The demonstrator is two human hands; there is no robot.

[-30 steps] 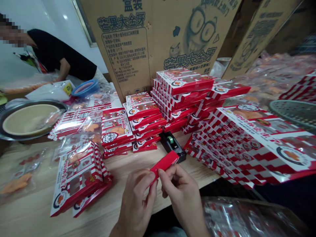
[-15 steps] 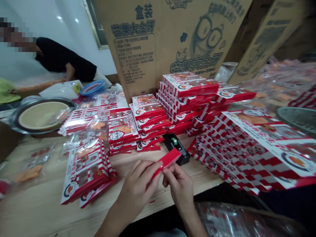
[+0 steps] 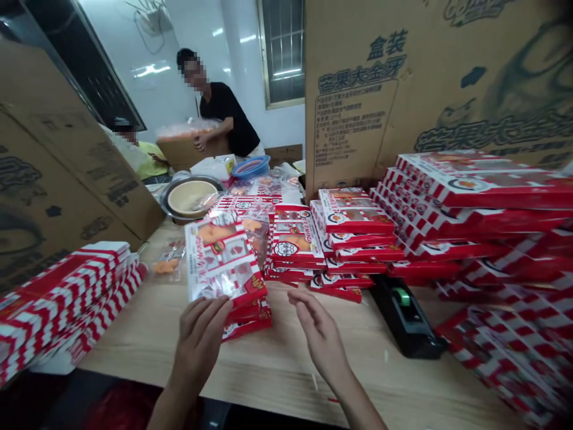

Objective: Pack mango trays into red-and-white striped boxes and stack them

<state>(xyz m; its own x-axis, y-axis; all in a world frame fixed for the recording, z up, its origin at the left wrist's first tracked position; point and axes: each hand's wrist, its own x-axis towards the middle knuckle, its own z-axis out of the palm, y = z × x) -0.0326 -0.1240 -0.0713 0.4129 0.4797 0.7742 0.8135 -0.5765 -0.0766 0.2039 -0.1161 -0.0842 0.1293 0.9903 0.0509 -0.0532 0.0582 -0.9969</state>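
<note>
**Left side.** A stack of red-and-white striped boxes (image 3: 67, 298) lies flat at the table's near left edge, with a brown cardboard carton (image 3: 58, 155) propped behind it. Beyond the carton sits a co-worker in a yellow shirt (image 3: 145, 164). A standing co-worker in a black T-shirt (image 3: 221, 110) has both arms around a carton heaped with clear bags.

**Centre.** A cream basin in a metal tray (image 3: 192, 200) and a blue basket (image 3: 250, 167) stand at the far end of the table. Nearest the hands, a glossy plastic-wrapped snack packet (image 3: 222, 260) stands tilted on a low pile of red boxes (image 3: 246, 325). It is judged light and fairly stiff, with a slippery film, so its long edges offer the safest hold; the corners may crease.

The left hand (image 3: 199, 334) is half open, its curved fingers just below the packet's lower edge; contact cannot be told. The right hand (image 3: 320, 337) is open, fingers loosely spread, holding nothing, and stands apart from the packet.

**Right side.** Stacked red boxes (image 3: 347, 224) rise behind a black tape dispenser (image 3: 405, 316) with a green roll. A large printed carton (image 3: 425, 89) stands upright behind them. The light wooden table (image 3: 134, 343) runs beneath everything. A barred window (image 3: 282, 54) is set in the white wall.
</note>
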